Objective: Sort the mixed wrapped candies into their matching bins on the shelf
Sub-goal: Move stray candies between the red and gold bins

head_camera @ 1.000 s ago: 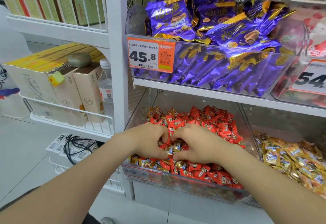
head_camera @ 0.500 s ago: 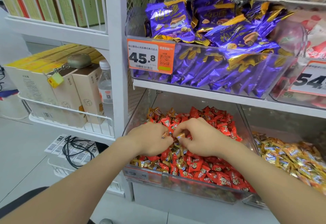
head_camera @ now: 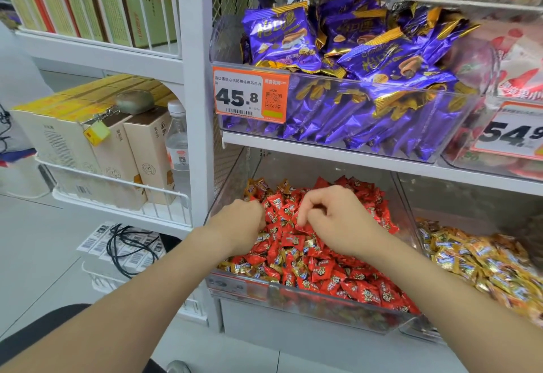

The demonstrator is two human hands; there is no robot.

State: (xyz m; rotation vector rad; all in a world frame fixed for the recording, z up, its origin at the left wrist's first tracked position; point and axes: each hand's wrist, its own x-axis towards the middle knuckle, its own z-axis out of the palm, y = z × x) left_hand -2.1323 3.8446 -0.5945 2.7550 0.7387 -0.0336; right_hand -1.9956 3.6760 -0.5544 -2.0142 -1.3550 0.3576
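Note:
A clear bin (head_camera: 390, 324) on the lower shelf holds a heap of red wrapped candies (head_camera: 332, 272) with gold wrapped candies (head_camera: 241, 268) mixed in, mostly along its front left. Both my hands are over this heap. My left hand (head_camera: 241, 222) is curled into a fist at the left side, closed around a gold candy that is hidden inside it. My right hand (head_camera: 338, 219) hovers over the middle, fingers bent, with index and thumb tips pointing down onto the red candies and nothing visible between them. The neighbouring bin on the right holds only gold candies (head_camera: 476, 258).
Above, a clear bin of purple snack packs (head_camera: 352, 49) carries a 45.8 price tag (head_camera: 249, 94), and the shelf board (head_camera: 338, 156) under it overhangs the lower bins. To the left a white upright (head_camera: 195, 108) and wire racks hold boxes (head_camera: 88, 143) and a bottle (head_camera: 177, 143).
A second ago both hands were pressed together low in the heap. They rose, met around a gold candy, then parted: the left closed into a fist, the right reached back down.

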